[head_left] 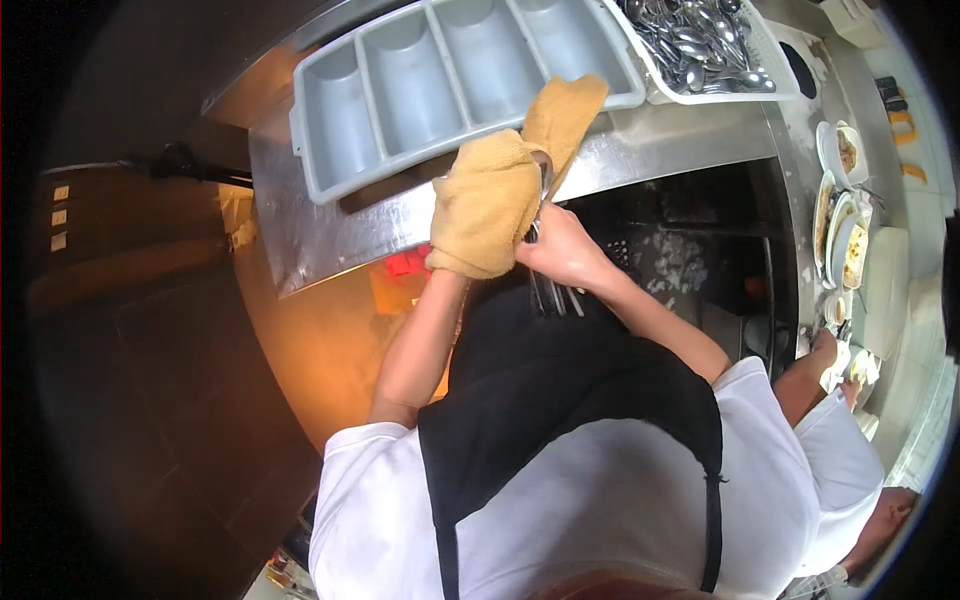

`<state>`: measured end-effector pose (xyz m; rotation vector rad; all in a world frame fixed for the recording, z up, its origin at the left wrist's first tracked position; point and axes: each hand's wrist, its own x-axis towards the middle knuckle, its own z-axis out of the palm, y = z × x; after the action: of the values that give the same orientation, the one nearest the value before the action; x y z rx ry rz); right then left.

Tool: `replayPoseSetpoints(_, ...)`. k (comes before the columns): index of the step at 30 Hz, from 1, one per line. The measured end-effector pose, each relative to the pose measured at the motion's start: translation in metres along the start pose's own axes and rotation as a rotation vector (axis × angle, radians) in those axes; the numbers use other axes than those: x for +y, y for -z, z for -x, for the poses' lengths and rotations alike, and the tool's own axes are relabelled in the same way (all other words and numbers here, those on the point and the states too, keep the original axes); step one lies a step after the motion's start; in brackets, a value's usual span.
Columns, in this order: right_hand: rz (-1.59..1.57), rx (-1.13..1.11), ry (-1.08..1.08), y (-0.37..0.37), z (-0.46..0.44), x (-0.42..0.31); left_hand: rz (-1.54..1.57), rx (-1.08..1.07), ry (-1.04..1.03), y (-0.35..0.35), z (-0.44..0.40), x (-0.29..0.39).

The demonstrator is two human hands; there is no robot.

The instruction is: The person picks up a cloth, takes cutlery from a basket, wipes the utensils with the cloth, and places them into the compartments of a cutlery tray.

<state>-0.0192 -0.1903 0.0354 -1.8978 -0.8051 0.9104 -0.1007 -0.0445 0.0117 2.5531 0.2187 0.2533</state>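
- One bare hand, the right hand, shows in the head view, curled tight around a bunch of cutlery.
- That bunch is just on the near side of the gray tray, with its handles poking out below the hand, away from the tray.
- A tan cloth covers the left hand at the end of the left arm, so I cannot tell how far its fingers bend.
- The cloth's loose end reaches across the tray's near rim; I cannot tell if they touch.
- A white basket full of spoons sits just beside the tray's right end.
- To do this well, I think the right hand should keep the handles snug, so none slip.
- The cloth should hug the tops and poke between them.
- Turning the bunch a little would help each piece get a rub.
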Motion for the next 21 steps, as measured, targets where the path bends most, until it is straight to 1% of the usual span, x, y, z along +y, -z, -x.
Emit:
replayPoseSetpoints(2,-0.3,-0.218,-0.128,0.01,0.007,-0.004,0.016,0.079,-0.011,-0.004,0.005,0.003)
replayPoseSetpoints(3,-0.57,-0.287,-0.224,0.012,0.011,-0.005,0.015,0.103,-0.002,-0.009,0.011,0.009)
replayPoseSetpoints(4,-0.545,-0.34,-0.264,0.017,0.01,-0.009,0.013,0.128,0.003,-0.01,0.014,0.012)
replayPoseSetpoints(6,-0.509,-0.305,-0.219,0.021,0.009,-0.009,0.008,0.121,-0.16,0.005,0.012,0.006)
replayPoseSetpoints(7,-0.496,-0.259,-0.199,0.027,0.008,-0.011,0.01,0.12,-0.196,0.017,0.008,0.001)
replayPoseSetpoints(8,-0.49,-0.214,-0.187,0.032,0.013,-0.015,-0.021,0.114,-0.167,0.033,0.007,-0.002)
replayPoseSetpoints(9,-0.568,-0.125,-0.242,0.04,0.018,-0.02,-0.055,0.108,-0.127,0.052,0.006,-0.008)
replayPoseSetpoints(10,-0.593,-0.059,-0.251,0.05,0.022,-0.029,-0.095,0.118,-0.058,0.071,0.006,-0.009)
replayPoseSetpoints(12,-0.531,0.098,-0.21,0.062,0.018,-0.034,-0.193,0.104,0.058,0.094,0.008,-0.004)
replayPoseSetpoints(13,-0.415,0.149,-0.146,0.064,0.01,-0.032,-0.251,0.079,0.096,0.094,0.006,0.006)
replayPoseSetpoints(16,0.195,0.113,-0.138,0.039,-0.021,-0.069,-0.485,-0.112,0.143,0.058,-0.006,0.045)
replayPoseSetpoints(18,0.445,0.079,0.366,-0.001,-0.028,-0.031,-0.633,-0.28,0.11,0.035,-0.018,0.057)
replayPoseSetpoints(19,0.35,0.132,0.303,-0.007,-0.021,-0.05,-0.355,-0.075,0.11,0.037,-0.018,0.052)
replayPoseSetpoints(20,0.367,0.081,0.265,-0.002,-0.007,-0.068,-0.073,0.127,0.112,0.04,-0.015,0.042)
replayPoseSetpoints(21,0.303,0.121,0.416,-0.001,-0.001,-0.065,0.211,0.333,0.114,0.045,-0.013,0.034)
